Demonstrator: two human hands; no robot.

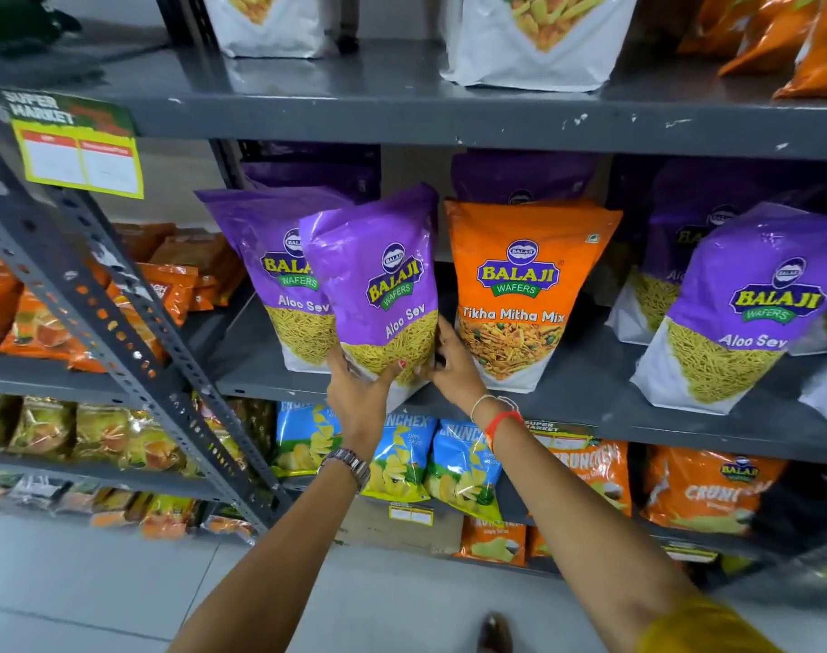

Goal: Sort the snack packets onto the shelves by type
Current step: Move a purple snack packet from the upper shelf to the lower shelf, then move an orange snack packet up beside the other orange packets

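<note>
1. My left hand and right hand both clasp the base of an Aloo Sev pack, tilted at the middle shelf edge, not yet set down.
2. Left of it stands a matching pack.
3. Right of it, a Tikha Mitha pack sits among purple ones; I judge it still needs moving.

- Front purple Aloo Sev packet is covering the right part of the purple packet behind it; that logo is reading only "BALA".
- Left hand is hiding the front packet's lower left corner.
- White packets on the top shelf are running off the upper edge.
- Price tag print is blurring, unreadable.
- Rear purple packets are sitting in shadow, labels mostly hidden.
</note>
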